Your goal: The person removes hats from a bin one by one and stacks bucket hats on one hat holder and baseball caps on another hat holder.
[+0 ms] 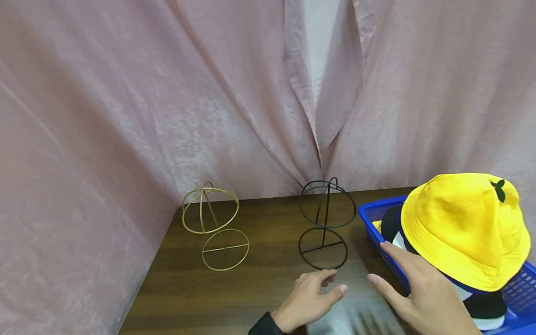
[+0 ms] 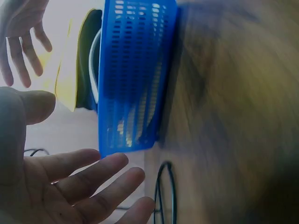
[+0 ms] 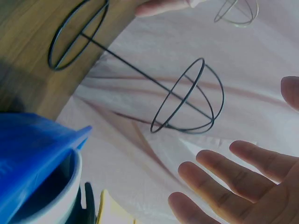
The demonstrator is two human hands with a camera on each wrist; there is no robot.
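My left hand [image 1: 331, 284] hovers over the brown table [image 1: 188, 293] with relaxed fingers, just in front of the round base of a black wire hat stand [image 1: 323, 223]. It holds nothing. My right hand [image 1: 389, 270] is spread flat beside the near-left wall of a blue plastic basket [image 1: 377, 218], close to it or touching, also empty. A yellow bucket hat [image 1: 465, 228] tops a pile of dark and white hats in the basket. The left wrist view shows my left hand [image 2: 70, 140], the basket [image 2: 135, 79] and the stand's base [image 2: 166, 196]. The right wrist view shows my right hand's fingers [image 3: 233, 182] and the black stand [image 3: 182, 98].
A gold wire hat stand [image 1: 213, 223] stands at the table's back left, and appears small in the right wrist view [image 3: 236, 11]. Pink curtains [image 1: 125, 116] hang close behind and to the left. The table's left edge runs diagonally beside the curtain.
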